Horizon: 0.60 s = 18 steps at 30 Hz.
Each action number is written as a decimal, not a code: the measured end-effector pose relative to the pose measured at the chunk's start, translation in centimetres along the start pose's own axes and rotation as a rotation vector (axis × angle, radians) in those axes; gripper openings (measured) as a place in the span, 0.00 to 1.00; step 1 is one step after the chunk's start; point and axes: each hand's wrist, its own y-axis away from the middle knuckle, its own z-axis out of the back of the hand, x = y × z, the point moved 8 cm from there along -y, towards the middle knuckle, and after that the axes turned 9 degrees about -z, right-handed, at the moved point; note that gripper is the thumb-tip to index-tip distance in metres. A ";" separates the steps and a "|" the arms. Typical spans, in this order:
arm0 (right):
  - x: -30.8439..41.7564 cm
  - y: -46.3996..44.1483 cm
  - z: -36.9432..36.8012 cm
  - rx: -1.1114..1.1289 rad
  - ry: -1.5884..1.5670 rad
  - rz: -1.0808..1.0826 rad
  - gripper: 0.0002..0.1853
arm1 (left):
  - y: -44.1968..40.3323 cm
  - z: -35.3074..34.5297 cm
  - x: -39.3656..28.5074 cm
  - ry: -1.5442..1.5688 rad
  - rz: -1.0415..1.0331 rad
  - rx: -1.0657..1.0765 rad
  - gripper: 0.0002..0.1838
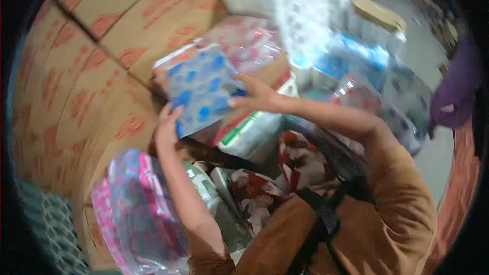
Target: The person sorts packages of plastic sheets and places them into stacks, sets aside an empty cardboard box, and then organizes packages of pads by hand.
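Both my hands grip a flat rectangular packet with a blue-and-white pattern, tilted over the stacked goods. My left hand holds its lower left edge, the fingers bent around it. My right hand has its right edge between thumb and fingers. Behind the packet's upper left edge shows an orange-and-white flat item, partly hidden. A pink-and-white patterned pack in clear plastic lies just beyond. Under my right hand stands a white pack with a green stripe. Motion blur hides the prints.
Brown cartons with red print rise at the left. Pink-and-blue plastic-wrapped goods stand at the lower left. Red-and-white patterned bags lie near my body. White packs stand at the back, and clear-bagged goods to the right.
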 end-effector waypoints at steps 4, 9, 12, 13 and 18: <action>-3.2 1.8 -0.8 0.224 -0.952 -0.651 0.26 | 1.1 -2.1 -1.8 -0.024 -0.037 -0.015 0.24; -2.1 3.0 1.4 0.238 -0.977 -0.628 0.16 | 2.5 -5.5 -6.2 0.044 -0.137 0.055 0.26; -3.8 4.9 4.7 0.322 -0.854 -0.673 0.16 | 3.1 -8.2 -8.1 0.073 -0.208 0.067 0.26; -3.3 5.7 6.6 0.279 -0.920 -0.656 0.16 | 3.2 -10.3 -8.8 0.072 -0.247 0.131 0.26; -7.5 10.3 17.8 0.018 -0.786 -0.743 0.18 | 0.6 -21.4 -4.5 0.024 -0.148 0.423 0.24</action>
